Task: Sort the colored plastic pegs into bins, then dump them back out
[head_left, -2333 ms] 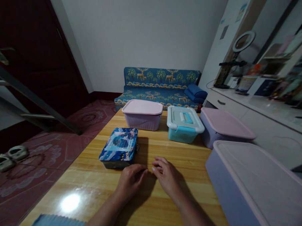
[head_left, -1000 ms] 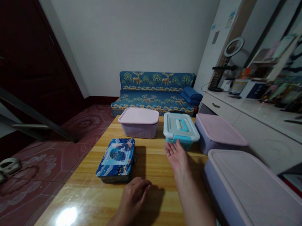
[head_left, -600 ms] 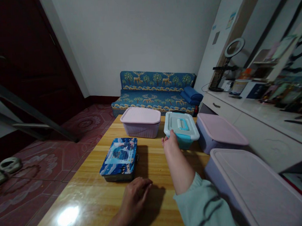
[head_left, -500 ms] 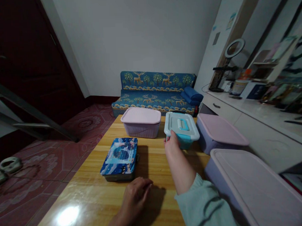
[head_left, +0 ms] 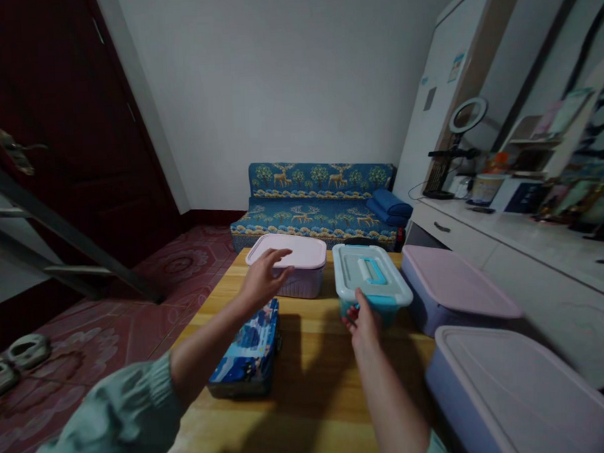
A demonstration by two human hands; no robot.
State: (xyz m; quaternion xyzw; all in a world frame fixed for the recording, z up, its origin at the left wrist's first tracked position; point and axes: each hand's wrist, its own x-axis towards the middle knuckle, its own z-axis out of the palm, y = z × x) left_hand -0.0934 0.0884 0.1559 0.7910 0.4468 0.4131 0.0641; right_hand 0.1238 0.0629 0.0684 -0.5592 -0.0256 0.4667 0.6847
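My right hand (head_left: pixel 363 320) grips the near left corner of a teal storage box (head_left: pixel 380 303) with a pale lid and a folded carrying handle, the thumb up by the lid's edge. In the air, my left hand (head_left: pixel 267 278) is open, fingers spread and curved, in front of a lidded pink storage bin (head_left: pixel 304 283) without any clear contact. Below my left forearm lies a blue patterned tin box (head_left: pixel 250 349) with a clasp on its right side, partly covered by the arm.
Two more lidded pink-purple bins, one farther back (head_left: pixel 457 280) and one nearer (head_left: pixel 513 371), stand along the right side of the wooden table (head_left: pixel 314 399). Beyond the table is a blue patterned sofa (head_left: pixel 321 212). A white cabinet (head_left: pixel 514 270) stands right, a metal ladder (head_left: pixel 82 246) left.
My left hand has risen from the table beside the tin box, reached forward and opened. My right hand stays on the teal box. The whole view has tilted up slightly.
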